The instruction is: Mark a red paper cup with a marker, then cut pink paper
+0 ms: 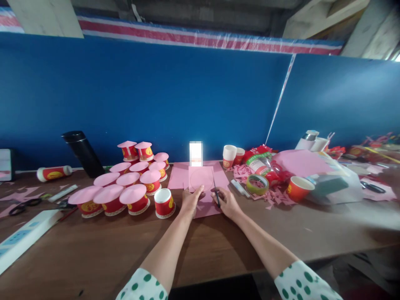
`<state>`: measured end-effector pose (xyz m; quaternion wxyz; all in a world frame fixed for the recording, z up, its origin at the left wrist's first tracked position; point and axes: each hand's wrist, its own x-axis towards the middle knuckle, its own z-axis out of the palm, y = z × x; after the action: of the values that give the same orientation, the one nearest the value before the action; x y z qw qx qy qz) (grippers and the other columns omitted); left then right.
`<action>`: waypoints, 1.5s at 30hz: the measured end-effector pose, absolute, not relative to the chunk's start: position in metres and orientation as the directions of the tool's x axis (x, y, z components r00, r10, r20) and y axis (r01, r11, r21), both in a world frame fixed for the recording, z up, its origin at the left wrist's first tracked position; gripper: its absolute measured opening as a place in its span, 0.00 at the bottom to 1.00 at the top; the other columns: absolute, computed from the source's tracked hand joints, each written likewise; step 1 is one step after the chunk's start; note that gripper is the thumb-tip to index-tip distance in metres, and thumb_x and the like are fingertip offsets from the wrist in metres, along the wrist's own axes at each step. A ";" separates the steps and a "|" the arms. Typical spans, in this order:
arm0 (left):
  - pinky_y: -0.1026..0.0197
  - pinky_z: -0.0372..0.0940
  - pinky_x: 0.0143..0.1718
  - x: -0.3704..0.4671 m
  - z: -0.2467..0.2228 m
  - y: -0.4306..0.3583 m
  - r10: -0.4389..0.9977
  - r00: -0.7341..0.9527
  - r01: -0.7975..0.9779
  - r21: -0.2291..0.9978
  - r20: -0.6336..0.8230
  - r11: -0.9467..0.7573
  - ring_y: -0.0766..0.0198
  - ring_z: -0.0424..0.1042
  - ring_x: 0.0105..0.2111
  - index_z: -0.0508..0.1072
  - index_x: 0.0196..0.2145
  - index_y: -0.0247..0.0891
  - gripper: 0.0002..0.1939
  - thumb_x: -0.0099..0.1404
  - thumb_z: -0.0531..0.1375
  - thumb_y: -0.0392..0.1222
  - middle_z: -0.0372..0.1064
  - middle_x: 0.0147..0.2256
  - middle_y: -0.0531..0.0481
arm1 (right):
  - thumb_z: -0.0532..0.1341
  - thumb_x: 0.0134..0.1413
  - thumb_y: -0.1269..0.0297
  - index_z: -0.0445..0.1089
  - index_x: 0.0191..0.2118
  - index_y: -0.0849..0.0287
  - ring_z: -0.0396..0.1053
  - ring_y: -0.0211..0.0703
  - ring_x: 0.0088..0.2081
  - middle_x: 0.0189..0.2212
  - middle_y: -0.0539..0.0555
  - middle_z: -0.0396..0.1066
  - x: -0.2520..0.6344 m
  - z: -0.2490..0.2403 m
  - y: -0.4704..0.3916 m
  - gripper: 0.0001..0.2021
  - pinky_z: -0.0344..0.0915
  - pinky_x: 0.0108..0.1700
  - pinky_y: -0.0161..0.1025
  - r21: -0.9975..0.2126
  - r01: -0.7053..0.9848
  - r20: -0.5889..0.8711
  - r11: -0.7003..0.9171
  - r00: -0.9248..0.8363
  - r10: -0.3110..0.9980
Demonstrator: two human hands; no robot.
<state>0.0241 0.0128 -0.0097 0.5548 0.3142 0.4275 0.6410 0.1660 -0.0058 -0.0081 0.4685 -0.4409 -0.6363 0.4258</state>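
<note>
My left hand (191, 201) grips a square of pink paper (200, 177) by its lower edge, thumb on top. A faint round outline shows on that paper. In my right hand (228, 201) is a pair of scissors (217, 197), its blades pointing away from me along the paper's right edge. Under both hands lie larger pink sheets (178, 175). Left of my left hand an upturned red paper cup (164, 203) stands on the table. Beyond it are several red cups with pink paper cone tops (133, 193).
A black flask (83, 154) leans against the blue wall at the left. A white power strip (28, 235) lies at the front left. On the right are a tape roll (257, 184), pink scraps (276, 200), a red bag (261, 160) and an orange cup (300, 188).
</note>
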 end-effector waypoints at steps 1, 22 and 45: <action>0.66 0.64 0.20 0.024 -0.010 0.013 0.978 -0.195 -0.444 0.895 -0.066 -0.028 0.64 0.70 0.20 0.70 0.29 0.31 0.21 0.37 0.69 0.45 0.69 0.20 0.51 | 0.59 0.48 0.55 0.65 0.40 0.60 0.62 0.35 0.18 0.17 0.46 0.63 0.166 -0.008 -0.006 0.16 0.59 0.20 0.31 -0.954 0.163 0.224 0.252 -0.174 0.959; 0.63 0.67 0.25 0.024 -0.006 0.015 0.976 -0.199 -0.470 0.882 -0.089 -0.015 0.67 0.68 0.18 0.71 0.22 0.29 0.16 0.40 0.68 0.45 0.67 0.16 0.51 | 0.59 0.48 0.56 0.66 0.40 0.60 0.62 0.34 0.18 0.17 0.46 0.63 0.166 -0.008 -0.007 0.16 0.59 0.19 0.30 -0.960 0.156 0.202 0.232 -0.184 0.962; 0.63 0.68 0.24 0.024 -0.008 0.010 0.986 -0.166 -0.380 0.924 -0.034 -0.032 0.65 0.70 0.19 0.73 0.27 0.28 0.19 0.41 0.68 0.46 0.70 0.20 0.48 | 0.58 0.47 0.52 0.63 0.38 0.61 0.61 0.32 0.16 0.17 0.44 0.62 0.164 0.000 -0.010 0.18 0.58 0.18 0.30 -0.973 0.099 0.191 0.208 -0.155 0.969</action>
<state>0.0243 0.0098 -0.0080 0.5436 0.3488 0.4341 0.6280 0.1638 -0.0095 -0.0005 0.4807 -0.4376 -0.6105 0.4525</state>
